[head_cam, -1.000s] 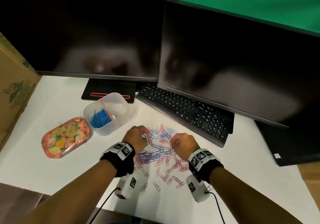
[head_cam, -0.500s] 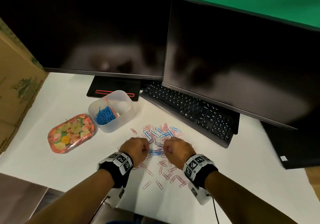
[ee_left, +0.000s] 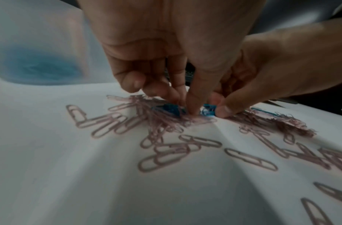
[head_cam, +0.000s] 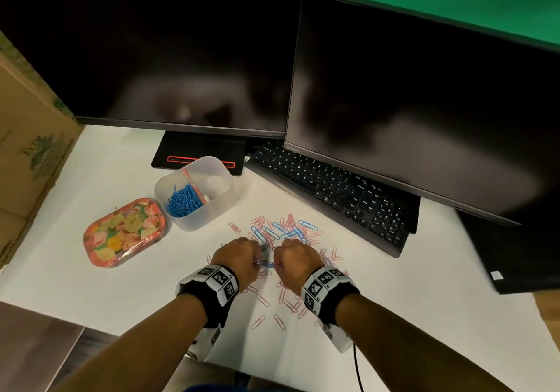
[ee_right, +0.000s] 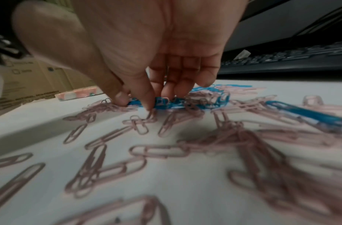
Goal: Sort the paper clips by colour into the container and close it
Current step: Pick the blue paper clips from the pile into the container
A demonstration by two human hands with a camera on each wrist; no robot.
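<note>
Pink and blue paper clips (head_cam: 288,232) lie scattered on the white table (head_cam: 91,285). My left hand (head_cam: 242,259) and right hand (head_cam: 295,263) meet knuckle to knuckle over the pile. Between them they pinch a small bunch of blue clips (head_cam: 267,265). In the left wrist view my left hand (ee_left: 182,105) has thumb and fingers curled down on blue clips (ee_left: 170,109). In the right wrist view my right hand (ee_right: 160,99) pinches blue clips (ee_right: 177,102). The clear divided container (head_cam: 212,209) stands open at the back left, with blue clips (head_cam: 181,200) in its left compartment. Its floral lid (head_cam: 125,232) lies beside it.
Two dark monitors (head_cam: 169,52) (head_cam: 424,94) stand at the back, and a black keyboard (head_cam: 333,191) runs right of the pile. A cardboard box (head_cam: 27,137) borders the table on the left. Loose pink clips (head_cam: 274,310) lie near my wrists.
Both hands have drawn back toward me from the far side of the pile and come together. Their fingers now close on a bunch of blue clips between them.
</note>
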